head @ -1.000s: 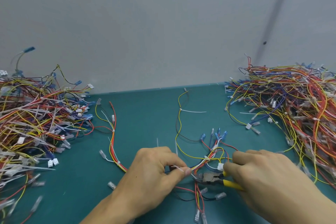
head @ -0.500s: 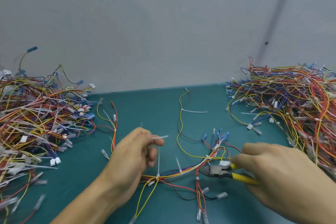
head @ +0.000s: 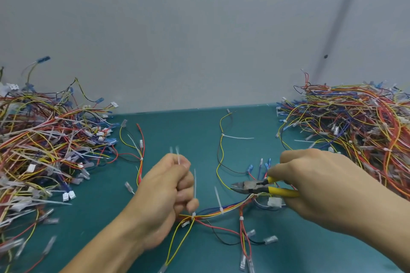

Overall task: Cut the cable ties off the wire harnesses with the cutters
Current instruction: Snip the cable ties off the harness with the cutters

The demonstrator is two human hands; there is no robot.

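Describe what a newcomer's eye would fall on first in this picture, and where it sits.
A left heap and a right heap of tangled coloured wire harnesses flank the teal table. Between them the right hand grips yellow-handled cutters over a spread harness, while the left hand holds white cable ties.

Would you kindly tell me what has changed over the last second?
The left hand drew away leftward from the cutters, holding snipped cable ties. The right hand kept gripping the cutters over the wire harness; the wire piles stayed put.
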